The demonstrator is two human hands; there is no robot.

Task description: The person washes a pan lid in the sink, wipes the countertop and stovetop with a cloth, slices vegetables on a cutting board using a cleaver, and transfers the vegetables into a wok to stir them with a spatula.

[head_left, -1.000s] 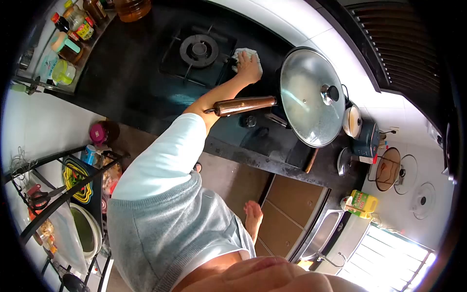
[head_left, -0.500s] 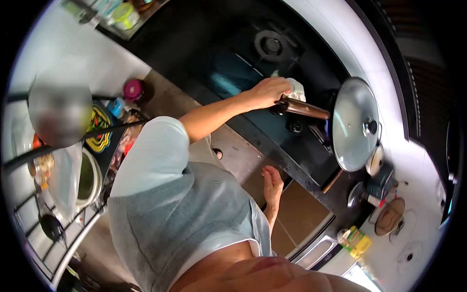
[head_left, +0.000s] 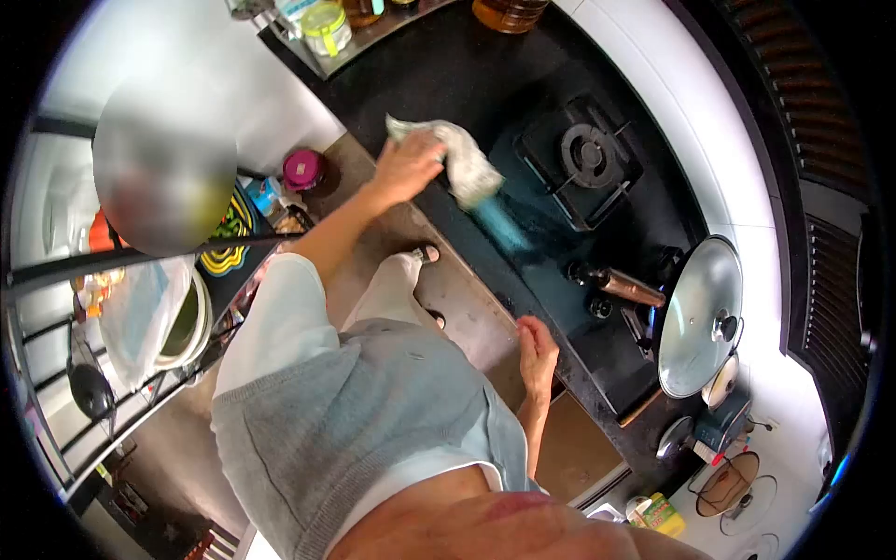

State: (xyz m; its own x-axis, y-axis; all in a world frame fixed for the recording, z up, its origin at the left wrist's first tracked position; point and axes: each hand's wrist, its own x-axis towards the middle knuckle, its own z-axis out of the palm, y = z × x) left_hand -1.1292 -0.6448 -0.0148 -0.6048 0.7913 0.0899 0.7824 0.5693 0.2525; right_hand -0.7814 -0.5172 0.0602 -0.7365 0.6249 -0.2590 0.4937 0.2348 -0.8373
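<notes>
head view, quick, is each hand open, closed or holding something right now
Left hand: closed on a pale cloth.
Right hand: loosely open, nothing seen in it.

Two hands of mine in play here, the left hand (head_left: 411, 166) and the right hand (head_left: 539, 353), and one cloth (head_left: 467, 166)! Down below I've got two feet (head_left: 428, 255). One bare burner (head_left: 590, 157), one pan handle (head_left: 633, 287), one big glass lid (head_left: 695, 322). I make it three hanging lids (head_left: 728, 483) on the wall, the last partly cut off. One purple-topped tub (head_left: 303, 169), one lime-lidded jar (head_left: 326, 26), one amber bottle (head_left: 509, 13), one yellow container (head_left: 658, 514), and two slatted hood panels (head_left: 805, 93) overhead!
</notes>
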